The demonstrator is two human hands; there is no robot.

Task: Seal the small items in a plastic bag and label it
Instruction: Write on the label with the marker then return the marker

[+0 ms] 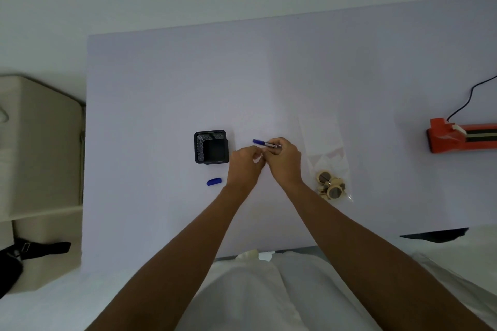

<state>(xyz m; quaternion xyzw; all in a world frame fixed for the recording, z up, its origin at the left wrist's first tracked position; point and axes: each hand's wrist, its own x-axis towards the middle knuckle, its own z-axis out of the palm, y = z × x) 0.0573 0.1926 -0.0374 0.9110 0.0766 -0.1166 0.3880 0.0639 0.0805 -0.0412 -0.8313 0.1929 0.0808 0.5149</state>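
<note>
Both hands meet over the middle of the pale counter (295, 67). The right hand (285, 160) has its grip closed around a blue marker (265, 143), whose blue end sticks out to the left, past the knuckles. The left hand (246, 165) is curled just beside it, fingertips pinched on something small and white — too small to tell what it is.

The marker's blue cap (214, 181) lies loose on the counter, left of the left wrist and nearer the front edge. Behind the cap stands a square black mesh holder (211, 146), just left of the left hand.

The clear plastic bag (324, 153) lies flat to the right of the right hand, running from mid-counter toward the front edge. The small items (330, 185) — round tan pieces with dark centres — are bunched in the end of the bag nearest the person, near the right forearm but apart from it.

At the right edge of the counter sits an orange heat sealer (457, 138), partly cut off by the frame, with a black cord (466, 101) running off behind it.
</note>
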